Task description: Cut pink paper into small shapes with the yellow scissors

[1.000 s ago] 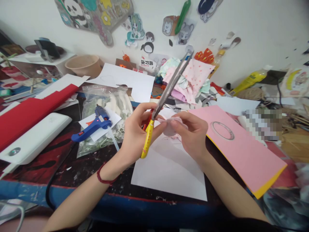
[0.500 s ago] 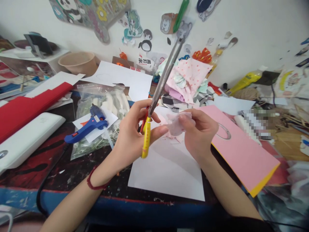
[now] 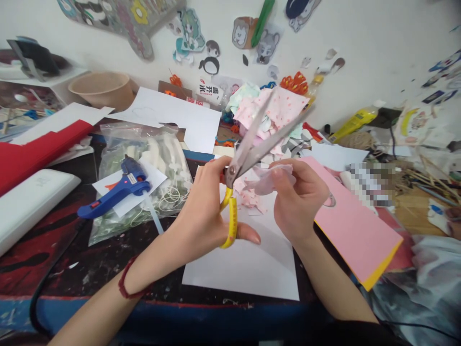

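Note:
My left hand (image 3: 207, 206) holds a pair of scissors (image 3: 248, 158) with yellow handles, the thumb through one loop. The blades are spread apart and point up and to the right. My right hand (image 3: 300, 197) pinches a small piece of pale pink fabric (image 3: 268, 179) between thumb and fingers, just right of and below the blades. Under both hands lies a white sheet of paper (image 3: 245, 264) with small pink scraps (image 3: 252, 199) on it. Part of the fabric is hidden by my right fingers.
A blue glue gun (image 3: 118, 190) lies on a clear plastic bag (image 3: 108, 223) at the left. Beyond it are a white power bank (image 3: 39, 202) and red material (image 3: 46, 149). A pink folder (image 3: 360, 240) lies right; a fabric pile (image 3: 288, 108) stands behind.
The scissor blades have opened wide, and my left thumb has moved down with its loop. The blades now lean further right. The view has shifted slightly.

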{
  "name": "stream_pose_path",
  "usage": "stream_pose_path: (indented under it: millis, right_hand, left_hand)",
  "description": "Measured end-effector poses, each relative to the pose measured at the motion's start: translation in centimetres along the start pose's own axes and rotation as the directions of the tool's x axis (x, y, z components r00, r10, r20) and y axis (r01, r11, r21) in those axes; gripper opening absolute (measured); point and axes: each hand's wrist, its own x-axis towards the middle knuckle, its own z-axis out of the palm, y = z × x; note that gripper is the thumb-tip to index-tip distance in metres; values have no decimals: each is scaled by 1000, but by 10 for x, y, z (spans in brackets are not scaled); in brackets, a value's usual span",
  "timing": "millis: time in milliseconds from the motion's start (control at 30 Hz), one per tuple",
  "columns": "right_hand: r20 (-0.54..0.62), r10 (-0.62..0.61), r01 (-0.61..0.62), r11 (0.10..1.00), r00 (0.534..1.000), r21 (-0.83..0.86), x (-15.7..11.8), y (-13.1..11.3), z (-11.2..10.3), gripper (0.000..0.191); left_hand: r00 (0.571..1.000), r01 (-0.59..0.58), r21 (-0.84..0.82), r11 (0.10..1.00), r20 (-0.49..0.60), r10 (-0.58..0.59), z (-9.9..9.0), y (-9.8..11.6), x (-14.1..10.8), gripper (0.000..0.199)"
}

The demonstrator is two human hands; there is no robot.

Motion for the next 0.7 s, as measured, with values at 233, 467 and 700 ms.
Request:
stream_pose_path:
  millis: [233,467,700]
  right_hand:
    - [-58,-44,48,997,997,64,1,10,-1,14]
    - [-23,-213,214,974,977,74,1,9,-1,11]
    - [6,-289,288,955,957,70,1,8,-1,5]
  left_hand:
    - [991,-8,197,980,-129,34,1,9,-2,40]
    - [995,-31,348,937,-78,62,5,15,-6,33]
    - [997,-17,355,935,-66,43,5,15,-6,28]
